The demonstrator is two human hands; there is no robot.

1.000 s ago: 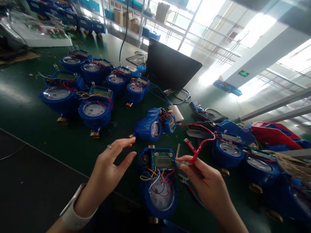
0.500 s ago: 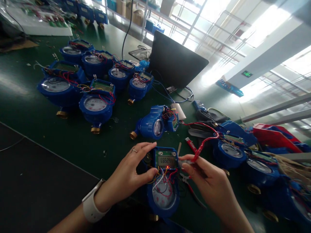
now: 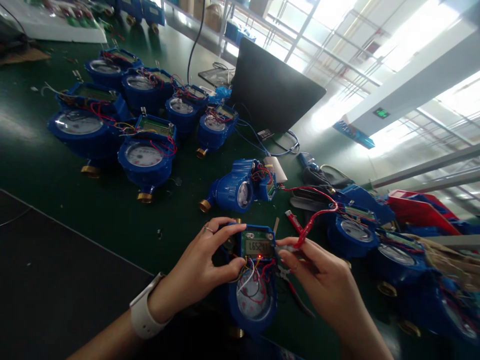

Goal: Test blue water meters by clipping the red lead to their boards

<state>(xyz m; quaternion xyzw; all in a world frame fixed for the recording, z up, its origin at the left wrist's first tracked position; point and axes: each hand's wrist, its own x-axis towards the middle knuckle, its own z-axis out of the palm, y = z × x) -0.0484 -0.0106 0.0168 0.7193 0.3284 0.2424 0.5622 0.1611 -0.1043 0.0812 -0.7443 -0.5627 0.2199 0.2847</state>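
Note:
A blue water meter point(image 3: 250, 300) stands in front of me, its dial below a green circuit board with an LCD display point(image 3: 258, 247) and a lit red light. White, yellow and red wires loop over the dial. My left hand point(image 3: 210, 252) grips the display housing from the left, fingers at its top edge and thumb at its lower left. On the other side, my right hand point(image 3: 318, 275) pinches the grey end of a red cable point(image 3: 308, 232) against the housing's right edge. Its exact contact point is hidden by my fingers. Red-handled pliers point(image 3: 296, 295) lie beneath that hand.
Several wired water meters point(image 3: 144, 155) stand at left, more point(image 3: 352, 232) at right. Beyond my hands, another meter point(image 3: 240, 187) lies tipped by a white block point(image 3: 275, 169) where the red cable leads. A dark laptop point(image 3: 275, 87) and a red bin point(image 3: 422, 212) are farther off.
The view has shifted slightly. My left fingers have moved a little along the housing's top edge. My right hand still presses the cable end at the housing's side.

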